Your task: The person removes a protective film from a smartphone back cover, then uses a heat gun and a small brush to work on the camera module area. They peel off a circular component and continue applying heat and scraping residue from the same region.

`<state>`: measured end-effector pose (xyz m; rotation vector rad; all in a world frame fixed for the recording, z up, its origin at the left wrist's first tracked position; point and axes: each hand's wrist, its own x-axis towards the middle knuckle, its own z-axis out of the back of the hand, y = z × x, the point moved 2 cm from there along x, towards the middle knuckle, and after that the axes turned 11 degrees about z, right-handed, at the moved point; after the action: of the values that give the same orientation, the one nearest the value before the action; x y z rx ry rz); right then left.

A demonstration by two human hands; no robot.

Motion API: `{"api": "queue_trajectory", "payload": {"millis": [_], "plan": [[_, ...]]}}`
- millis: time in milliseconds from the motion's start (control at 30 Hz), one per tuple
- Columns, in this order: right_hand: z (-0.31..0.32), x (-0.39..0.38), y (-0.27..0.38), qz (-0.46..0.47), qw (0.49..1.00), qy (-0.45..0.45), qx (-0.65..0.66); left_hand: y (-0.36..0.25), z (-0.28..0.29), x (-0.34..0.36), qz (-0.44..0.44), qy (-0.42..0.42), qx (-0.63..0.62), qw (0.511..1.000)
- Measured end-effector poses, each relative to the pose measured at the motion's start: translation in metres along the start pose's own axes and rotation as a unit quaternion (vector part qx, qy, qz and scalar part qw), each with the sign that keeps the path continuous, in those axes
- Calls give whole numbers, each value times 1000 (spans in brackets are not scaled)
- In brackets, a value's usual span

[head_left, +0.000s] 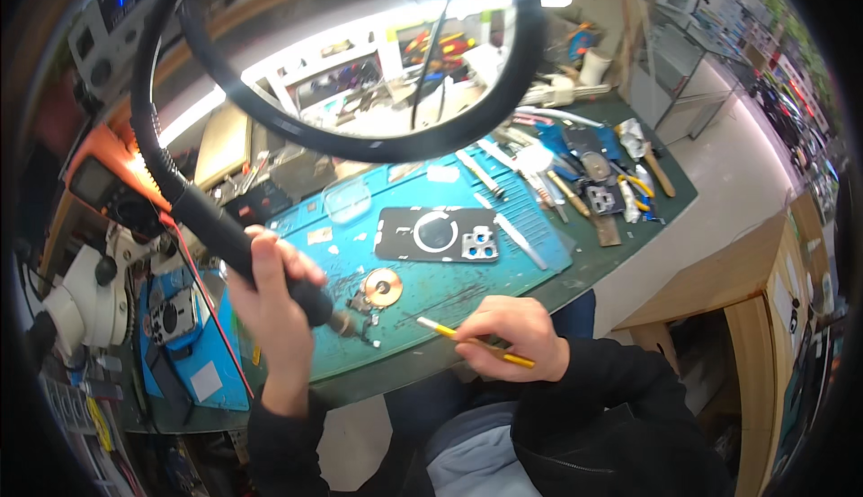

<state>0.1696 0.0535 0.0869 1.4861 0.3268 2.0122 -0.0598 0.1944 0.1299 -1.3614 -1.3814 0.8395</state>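
My left hand (277,313) is wrapped round the black handle of a hot-air gun (310,297), whose thick black hose loops up and over the bench. The gun's metal nozzle points down at a small dark part with a white end (370,337) on the mat. Just beyond the nozzle lies a round copper coil (383,288) with a dark strip at its side. In my right hand (521,328) is a slim yellow-handled tool (440,327), pinched like a pen. Its pale tip points left toward the coil; its exact kind is unclear. A black phone back cover (406,235) with a white ring lies beyond.
A blue work mat (530,263) covers the bench. Tweezers and pliers (640,187) crowd the right end. A clear plastic dish (347,200) sits behind the coil. At left stand a microscope (85,304) and an orange-cased multimeter (103,182); a red cable (207,295) hangs nearby.
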Motion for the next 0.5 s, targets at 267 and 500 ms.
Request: {"api": "queue_trajectory", "payload": {"millis": [267, 500], "plan": [[113, -22, -18, -27, 945, -37, -324, -152, 12, 12, -295, -151, 406, 852], [116, -25, -44, -12, 953, -62, -298, -280, -108, 152, -583, -122, 482, 643]]}}
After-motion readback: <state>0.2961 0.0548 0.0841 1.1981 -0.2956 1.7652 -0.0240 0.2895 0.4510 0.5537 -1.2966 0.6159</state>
